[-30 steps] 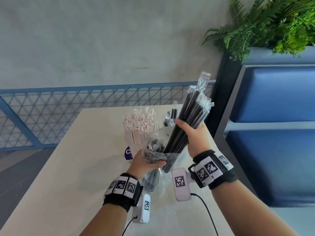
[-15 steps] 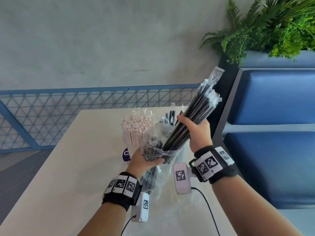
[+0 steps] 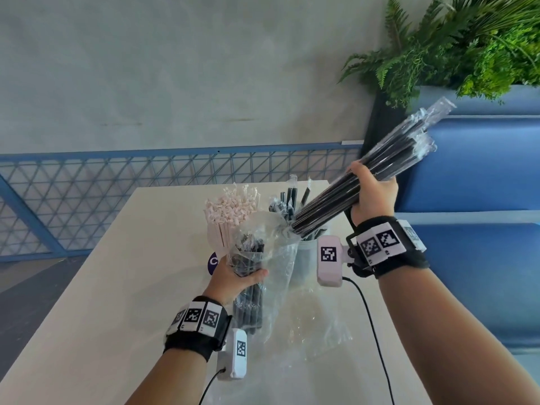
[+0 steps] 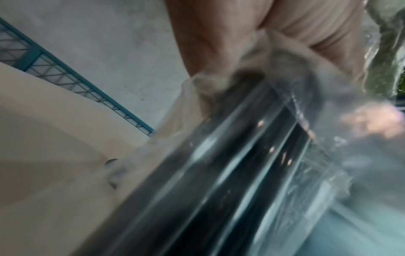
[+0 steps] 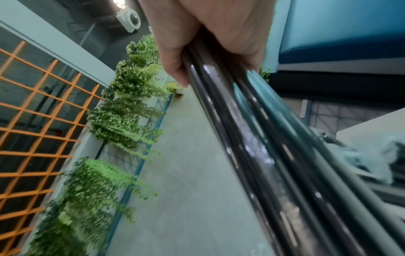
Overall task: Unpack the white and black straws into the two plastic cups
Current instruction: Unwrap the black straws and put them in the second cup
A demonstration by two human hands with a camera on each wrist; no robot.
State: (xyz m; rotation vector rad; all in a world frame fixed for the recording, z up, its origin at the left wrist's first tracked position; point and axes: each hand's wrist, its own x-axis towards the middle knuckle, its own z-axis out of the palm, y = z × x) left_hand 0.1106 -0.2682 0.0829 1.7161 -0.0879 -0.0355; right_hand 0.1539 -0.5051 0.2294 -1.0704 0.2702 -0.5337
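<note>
Light, stiff and slick in their wrappers, the black straws (image 3: 362, 182) angle toward 2 o'clock above the desk (image 3: 117, 287), right hand (image 3: 372, 191) wrapped mid-bundle, left hand (image 3: 233, 277) gripping the bag (image 3: 271, 258); a mid-bundle grip likely stops slipping.

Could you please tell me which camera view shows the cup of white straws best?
The head view: the white straws stand bunched upright behind the left hand. Neither wrist view shows them clearly.

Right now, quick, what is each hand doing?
Left hand: closed around the clear plastic bag with black straws left inside.
Right hand: closed around a bundle of black straws, clear of the bag.
</note>
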